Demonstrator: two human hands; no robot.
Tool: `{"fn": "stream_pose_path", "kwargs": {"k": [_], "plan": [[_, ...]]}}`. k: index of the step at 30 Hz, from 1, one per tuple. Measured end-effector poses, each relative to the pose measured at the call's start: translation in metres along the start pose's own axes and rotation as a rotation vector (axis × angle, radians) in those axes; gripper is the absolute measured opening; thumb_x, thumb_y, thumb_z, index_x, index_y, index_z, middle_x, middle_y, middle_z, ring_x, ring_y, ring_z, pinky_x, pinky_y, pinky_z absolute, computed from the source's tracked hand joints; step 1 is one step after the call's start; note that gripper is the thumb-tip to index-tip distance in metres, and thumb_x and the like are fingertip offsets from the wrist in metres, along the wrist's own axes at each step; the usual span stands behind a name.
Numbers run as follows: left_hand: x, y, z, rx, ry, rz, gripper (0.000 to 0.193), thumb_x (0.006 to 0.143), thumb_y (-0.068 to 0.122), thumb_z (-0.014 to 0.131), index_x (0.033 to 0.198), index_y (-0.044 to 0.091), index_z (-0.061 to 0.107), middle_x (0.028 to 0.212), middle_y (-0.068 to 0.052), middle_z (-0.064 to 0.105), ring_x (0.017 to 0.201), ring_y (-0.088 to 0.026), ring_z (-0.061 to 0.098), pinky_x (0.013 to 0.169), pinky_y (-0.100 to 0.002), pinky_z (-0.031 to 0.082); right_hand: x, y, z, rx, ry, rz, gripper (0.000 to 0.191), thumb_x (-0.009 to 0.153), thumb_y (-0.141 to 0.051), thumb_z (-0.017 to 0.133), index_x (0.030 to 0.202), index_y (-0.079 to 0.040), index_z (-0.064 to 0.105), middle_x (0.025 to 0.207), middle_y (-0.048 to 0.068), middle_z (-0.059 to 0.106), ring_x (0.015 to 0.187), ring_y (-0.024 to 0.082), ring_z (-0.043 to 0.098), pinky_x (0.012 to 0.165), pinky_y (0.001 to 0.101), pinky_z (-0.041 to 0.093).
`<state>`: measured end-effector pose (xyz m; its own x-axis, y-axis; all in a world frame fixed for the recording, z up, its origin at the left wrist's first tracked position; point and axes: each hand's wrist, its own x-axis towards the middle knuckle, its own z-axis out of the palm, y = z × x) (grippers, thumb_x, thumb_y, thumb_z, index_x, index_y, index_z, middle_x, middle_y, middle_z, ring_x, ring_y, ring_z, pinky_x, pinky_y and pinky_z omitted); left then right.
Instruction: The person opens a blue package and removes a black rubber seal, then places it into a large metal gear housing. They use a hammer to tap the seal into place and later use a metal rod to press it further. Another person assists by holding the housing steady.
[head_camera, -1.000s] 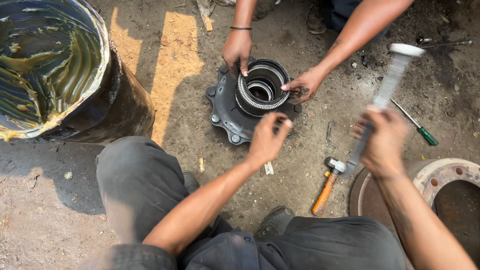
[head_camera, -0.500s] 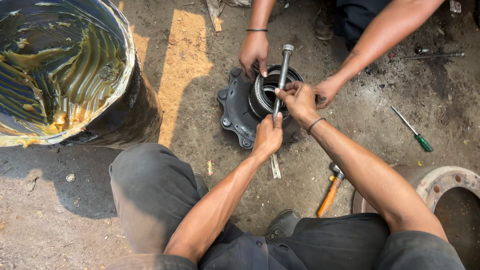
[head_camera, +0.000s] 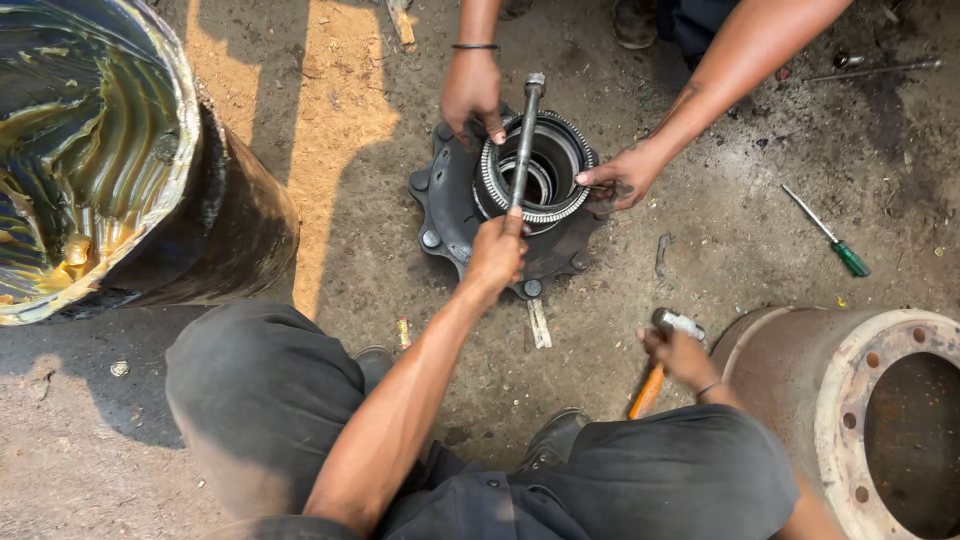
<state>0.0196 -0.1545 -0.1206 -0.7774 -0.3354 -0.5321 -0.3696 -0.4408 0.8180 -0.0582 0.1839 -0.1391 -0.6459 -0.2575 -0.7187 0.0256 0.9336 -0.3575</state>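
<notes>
Gripping one steel rod (head_camera: 523, 140) upright in one wheel hub (head_camera: 500, 200) on the ground, our left hand (head_camera: 495, 255) closes tight; our right hand (head_camera: 680, 355) holds one hammer (head_camera: 660, 365), half-hidden; a co-worker's two hands (head_camera: 472, 90) steady the hub.

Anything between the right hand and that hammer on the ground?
Nothing visible. The right hand is already on the hammer, fingers around its orange handle near the head. The left hand holds the metal rod over the wheel hub, away from it.

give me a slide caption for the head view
Left hand steadies a steel rod in a wheel hub; right hand grips a hammer.
</notes>
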Motion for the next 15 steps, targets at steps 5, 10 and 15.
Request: {"fn": "stream_pose_path", "kwargs": {"k": [5,10,15], "plan": [[0.005,0.002,-0.012,-0.207,-0.138,-0.070,0.048,0.106,0.050,0.046,0.090,0.006,0.055,0.066,0.002,0.047,0.052,-0.010,0.043,0.045,-0.029,0.038,0.010,0.060,0.069,-0.059,0.274,0.232,0.042,0.099,-0.041,0.061,0.104,0.000,0.069,0.076,0.009,0.070,0.062,0.015,0.066,0.052,0.0318,0.054],[0.003,-0.003,-0.011,-0.053,-0.154,-0.023,0.053,0.107,0.052,0.043,0.088,0.004,0.054,0.064,0.002,0.048,0.053,-0.011,0.048,0.051,-0.029,0.044,0.013,0.073,0.065,0.044,0.388,0.237,0.039,0.101,-0.039,0.062,0.106,0.000,0.066,0.077,0.009,0.068,0.062,0.014,0.064,0.052,0.0313,0.052],[0.000,-0.004,-0.008,-0.299,-0.136,-0.128,0.046,0.105,0.054,0.043,0.088,0.012,0.046,0.062,0.007,0.035,0.050,-0.008,0.030,0.046,-0.027,0.030,-0.008,0.056,0.046,0.253,0.571,0.113,0.036,0.102,-0.036,0.062,0.109,0.000,0.063,0.078,0.008,0.065,0.061,0.013,0.061,0.051,0.0307,0.050]]}}
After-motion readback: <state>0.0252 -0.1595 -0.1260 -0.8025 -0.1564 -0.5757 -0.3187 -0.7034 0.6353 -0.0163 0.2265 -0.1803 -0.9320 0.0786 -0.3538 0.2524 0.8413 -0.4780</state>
